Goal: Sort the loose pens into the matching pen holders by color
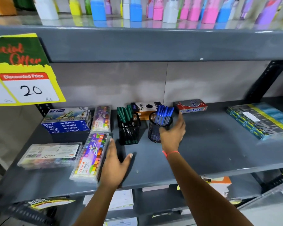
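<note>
Sorting looks finished: green pens [124, 114] fill the square holder [129, 129], left of the round holder [158, 128] packed with blue pens [163, 114]. The right hand [172, 132] cups that round holder's side; the left hand [115, 162], fingers spread and empty, rests nearer the shelf's front. Next, probably only straightening.

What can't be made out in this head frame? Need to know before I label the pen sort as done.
- Round holder: its right side is covered by the right hand; contact or grip unclear.
- Square holder: mesh obscures the lower barrels of the green pens.
- Blue pens: count too tight to tell.
- Left hand: palm down, underside hidden.
- Offer sign: cut off by the left edge.
</note>
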Demonstrator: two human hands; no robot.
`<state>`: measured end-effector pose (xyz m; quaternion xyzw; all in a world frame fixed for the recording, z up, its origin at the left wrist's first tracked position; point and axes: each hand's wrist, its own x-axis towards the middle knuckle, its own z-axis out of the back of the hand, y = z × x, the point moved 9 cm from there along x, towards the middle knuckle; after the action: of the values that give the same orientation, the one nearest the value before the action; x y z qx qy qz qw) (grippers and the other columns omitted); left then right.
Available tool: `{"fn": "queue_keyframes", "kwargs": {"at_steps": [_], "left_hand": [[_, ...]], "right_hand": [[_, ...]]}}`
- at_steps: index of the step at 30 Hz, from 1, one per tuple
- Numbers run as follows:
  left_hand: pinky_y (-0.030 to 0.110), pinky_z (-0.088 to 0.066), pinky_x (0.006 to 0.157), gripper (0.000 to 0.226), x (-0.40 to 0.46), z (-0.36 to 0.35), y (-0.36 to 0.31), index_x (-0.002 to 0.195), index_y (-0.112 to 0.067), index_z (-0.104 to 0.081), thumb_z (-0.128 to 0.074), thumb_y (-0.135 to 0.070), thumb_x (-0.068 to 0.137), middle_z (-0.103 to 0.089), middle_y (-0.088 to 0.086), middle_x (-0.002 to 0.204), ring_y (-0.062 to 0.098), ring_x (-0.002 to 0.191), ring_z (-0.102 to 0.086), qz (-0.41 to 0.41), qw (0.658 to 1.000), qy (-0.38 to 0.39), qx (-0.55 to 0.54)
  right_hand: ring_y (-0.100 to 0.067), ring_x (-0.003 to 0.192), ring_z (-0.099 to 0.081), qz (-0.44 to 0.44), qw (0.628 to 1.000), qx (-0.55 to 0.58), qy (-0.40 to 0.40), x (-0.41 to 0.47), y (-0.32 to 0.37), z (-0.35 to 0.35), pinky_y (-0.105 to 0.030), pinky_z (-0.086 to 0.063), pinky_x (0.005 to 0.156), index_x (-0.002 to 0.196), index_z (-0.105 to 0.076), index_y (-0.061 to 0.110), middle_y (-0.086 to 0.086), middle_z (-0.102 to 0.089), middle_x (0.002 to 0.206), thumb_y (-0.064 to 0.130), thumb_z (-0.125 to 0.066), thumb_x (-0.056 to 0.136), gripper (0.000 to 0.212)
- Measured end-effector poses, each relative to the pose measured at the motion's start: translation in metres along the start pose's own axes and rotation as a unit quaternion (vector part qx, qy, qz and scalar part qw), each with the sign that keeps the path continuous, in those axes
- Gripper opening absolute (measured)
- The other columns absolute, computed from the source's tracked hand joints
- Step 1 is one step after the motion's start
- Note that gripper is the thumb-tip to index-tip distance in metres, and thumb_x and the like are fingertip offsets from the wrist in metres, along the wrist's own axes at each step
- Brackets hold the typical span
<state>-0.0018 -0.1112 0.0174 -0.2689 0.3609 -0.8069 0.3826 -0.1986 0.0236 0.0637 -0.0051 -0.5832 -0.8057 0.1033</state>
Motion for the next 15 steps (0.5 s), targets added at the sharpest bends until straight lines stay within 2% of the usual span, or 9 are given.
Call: {"fn": "queue_keyframes", "kwargs": {"at_steps": [3,6,8,11,13,15], "left_hand": [[0.03,-0.015,0.109,0.097,0.018,-0.003,-0.008,0.143,-0.01,-0.004,-0.073,-0.022,0.076,-0.016,0.01,0.153,0.022,0.138,-0.016,0.053,0.989,-0.066,-0.125],[0.027,-0.013,0.105,0.105,0.034,-0.017,-0.016,0.143,-0.01,0.0,-0.077,-0.021,0.072,-0.012,0.012,0.153,0.024,0.139,-0.013,0.08,0.976,-0.1,-0.177],[0.036,-0.015,0.109,0.111,0.041,-0.025,-0.015,0.143,-0.009,-0.001,-0.081,-0.023,0.067,-0.014,0.016,0.152,0.028,0.139,-0.014,0.104,0.973,-0.12,-0.17],[0.054,-0.022,0.107,0.113,0.047,-0.032,-0.014,0.142,-0.007,-0.007,-0.084,-0.027,0.061,-0.025,0.021,0.147,0.035,0.134,-0.024,0.135,0.973,-0.154,-0.107],[0.057,-0.026,0.103,0.108,0.049,-0.032,-0.016,0.14,-0.006,-0.016,-0.084,-0.028,0.06,-0.035,0.023,0.139,0.037,0.128,-0.033,0.137,0.973,-0.173,-0.071],[0.055,-0.025,0.101,0.099,0.05,-0.033,-0.016,0.137,-0.005,-0.023,-0.083,-0.027,0.061,-0.041,0.022,0.133,0.036,0.122,-0.038,0.147,0.971,-0.18,-0.06]], "right_hand": [[-0.027,0.145,-0.022,-0.065,0.995,0.036,0.059,0.001,-0.034,-0.017,-0.045,-0.019,0.121,0.15,-0.02,0.013,-0.009,-0.028,0.156,0.006,-0.079,0.066,0.103],[-0.027,0.14,-0.036,-0.096,0.988,0.078,0.09,0.014,-0.073,-0.046,-0.049,-0.033,0.116,0.145,-0.023,0.025,-0.008,-0.041,0.149,0.028,-0.084,0.043,0.119],[-0.026,0.136,-0.042,-0.107,0.986,0.08,0.102,0.024,-0.094,-0.062,-0.049,-0.039,0.112,0.144,-0.021,0.027,-0.007,-0.045,0.146,0.038,-0.079,0.035,0.124],[-0.026,0.127,-0.051,-0.104,0.986,0.069,0.111,0.023,-0.08,-0.061,-0.048,-0.044,0.107,0.141,-0.024,0.03,0.0,-0.054,0.137,0.039,-0.077,0.037,0.117],[-0.027,0.122,-0.053,-0.095,0.987,0.054,0.12,0.021,-0.07,-0.058,-0.048,-0.046,0.105,0.134,-0.033,0.031,0.005,-0.059,0.128,0.033,-0.077,0.044,0.101],[-0.028,0.12,-0.055,-0.09,0.987,0.031,0.128,0.02,-0.066,-0.053,-0.047,-0.047,0.103,0.132,-0.038,0.025,0.001,-0.058,0.128,0.027,-0.079,0.051,0.091]]}}
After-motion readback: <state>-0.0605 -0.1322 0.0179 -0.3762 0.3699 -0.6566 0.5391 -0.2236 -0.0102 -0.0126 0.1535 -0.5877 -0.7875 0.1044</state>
